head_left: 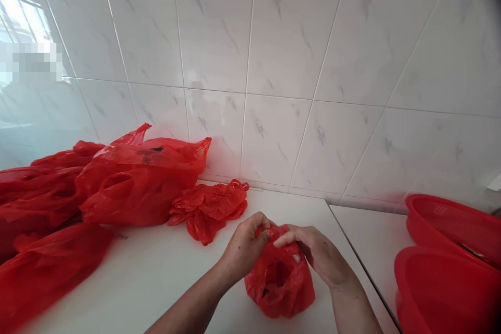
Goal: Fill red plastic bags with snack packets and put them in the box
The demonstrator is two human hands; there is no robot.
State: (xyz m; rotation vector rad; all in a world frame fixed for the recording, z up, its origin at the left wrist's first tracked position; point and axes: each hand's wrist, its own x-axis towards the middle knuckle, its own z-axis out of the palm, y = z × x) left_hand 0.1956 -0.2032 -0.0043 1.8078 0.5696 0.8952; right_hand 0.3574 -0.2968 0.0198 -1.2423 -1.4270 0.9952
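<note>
Both hands pinch the top of a small red bag (279, 279): left hand (245, 248) and right hand (319, 253) meet above it; the bag hangs below them onto the worktop (156, 271).

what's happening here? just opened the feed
A person is working a small red plastic bag on a white counter with both bare hands. The left hand and the right hand both pinch the bag's top, bunching it together. A crumpled red bag lies just behind, and a pile of fuller red bags sits to the left against the tiled wall. Two red basins stand at the right edge.
</note>
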